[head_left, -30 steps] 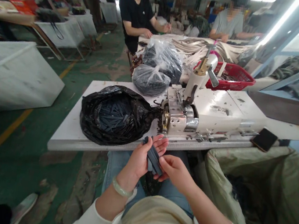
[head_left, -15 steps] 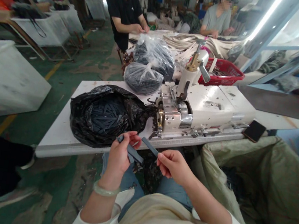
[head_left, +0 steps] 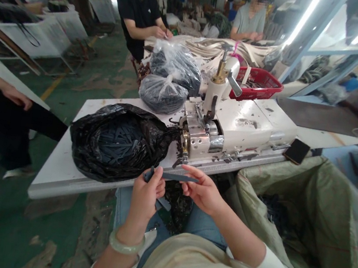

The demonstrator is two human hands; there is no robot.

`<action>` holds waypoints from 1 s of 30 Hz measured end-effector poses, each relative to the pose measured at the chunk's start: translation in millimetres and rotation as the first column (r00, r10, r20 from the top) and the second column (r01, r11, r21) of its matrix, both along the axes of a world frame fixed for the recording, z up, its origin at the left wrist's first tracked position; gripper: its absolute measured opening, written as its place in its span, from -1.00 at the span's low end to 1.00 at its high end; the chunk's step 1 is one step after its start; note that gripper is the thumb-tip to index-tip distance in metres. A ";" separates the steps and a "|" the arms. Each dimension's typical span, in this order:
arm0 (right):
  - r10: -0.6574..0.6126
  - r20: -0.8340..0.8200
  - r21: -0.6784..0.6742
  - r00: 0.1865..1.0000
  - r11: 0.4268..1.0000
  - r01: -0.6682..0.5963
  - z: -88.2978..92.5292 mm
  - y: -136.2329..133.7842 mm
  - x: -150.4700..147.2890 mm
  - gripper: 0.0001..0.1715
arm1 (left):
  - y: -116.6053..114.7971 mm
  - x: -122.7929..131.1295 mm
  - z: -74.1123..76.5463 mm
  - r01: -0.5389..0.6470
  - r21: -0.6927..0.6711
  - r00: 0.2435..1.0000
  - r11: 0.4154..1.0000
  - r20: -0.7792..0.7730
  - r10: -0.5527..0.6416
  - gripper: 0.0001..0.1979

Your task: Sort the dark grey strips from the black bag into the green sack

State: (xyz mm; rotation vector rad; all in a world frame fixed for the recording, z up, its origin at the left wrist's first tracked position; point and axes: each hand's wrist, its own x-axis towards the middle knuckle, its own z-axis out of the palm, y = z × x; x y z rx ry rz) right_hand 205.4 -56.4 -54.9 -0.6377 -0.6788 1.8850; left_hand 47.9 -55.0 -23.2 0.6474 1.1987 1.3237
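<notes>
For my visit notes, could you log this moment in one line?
left hand: grips blue-grey strips; right hand: at one strip's end; black bag: open, on table

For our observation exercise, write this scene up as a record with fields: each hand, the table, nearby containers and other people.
Left hand: pinches a dark strip
Right hand: at that strip's other end, fingers spread; how firmly it holds is unclear
Table: white, bearing a machine
Black bag: open, left of the machine, dark strips inside
Red basket: behind the machine
Green sack: open, at the person's right
Others: black-shirted person and grey-shirted person opposite; another person partly visible at far left
</notes>
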 end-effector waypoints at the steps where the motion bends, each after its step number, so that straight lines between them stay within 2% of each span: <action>1: 0.015 -0.001 0.011 1.000 1.000 -0.015 -0.1 0.4 -2.7 -0.43 | -0.5 2.8 0.9 -0.018 0.017 1.000 1.000 -0.014 0.018 -0.61; 4: 0.025 0.021 0.050 0.999 0.998 -0.026 -0.2 3.0 -9.8 -0.46 | -0.9 8.9 1.8 -0.050 0.043 0.997 0.998 -0.060 0.052 -0.60; 6: -0.024 0.074 0.095 0.997 0.995 0.017 -0.4 7.0 -12.4 -0.58 | -0.4 10.5 0.2 -0.045 0.020 0.997 0.999 -0.067 0.047 -0.59; 7: -0.066 0.115 0.114 0.991 0.992 0.053 -0.2 9.6 -12.9 -0.65 | 0.0 10.4 -1.1 -0.007 -0.022 0.998 1.000 -0.061 0.006 -0.60; 9: -0.174 0.212 0.137 0.962 0.980 0.147 1.2 14.8 -12.4 -0.72 | 0.3 8.6 -4.5 0.187 -0.173 0.981 0.967 -0.011 -0.192 -0.62; 11: -0.266 0.294 0.148 0.918 0.962 0.231 4.1 19.0 -10.5 -0.61 | 0.0 5.6 -7.7 0.408 -0.297 0.911 0.863 0.079 -0.404 -0.63; 12: -0.295 0.325 0.152 0.899 0.954 0.259 5.7 20.5 -9.4 -0.56 | -0.3 4.2 -8.8 0.475 -0.316 0.878 0.822 0.111 -0.465 -0.64; 13: -0.311 0.348 0.155 0.885 0.950 0.272 7.2 21.6 -8.4 -0.53 | -0.7 3.1 -9.5 0.506 -0.305 0.861 0.807 0.123 -0.493 -0.64; 17: -0.315 0.379 0.132 0.870 0.949 0.287 7.2 23.7 -6.8 -0.50 | -1.4 2.0 -9.9 0.501 -0.191 0.864 0.844 0.065 -0.499 -0.69; 23: -0.280 0.264 0.030 0.923 0.959 0.282 -2.4 27.9 -5.4 -0.57 | 0.0 6.2 -9.2 0.480 -0.176 0.872 0.859 -0.009 -0.489 -0.75; 27: -0.190 0.133 -0.018 0.973 0.981 0.194 -2.6 29.5 -0.4 -0.68 | 0.4 6.9 -9.1 0.456 -0.174 0.886 0.873 0.002 -0.463 -0.77; 30: -0.059 -0.027 -0.007 0.998 0.998 0.059 -1.3 27.3 0.8 -0.75 | 2.3 6.7 -10.5 0.488 -0.169 0.873 0.856 0.104 -0.477 -0.77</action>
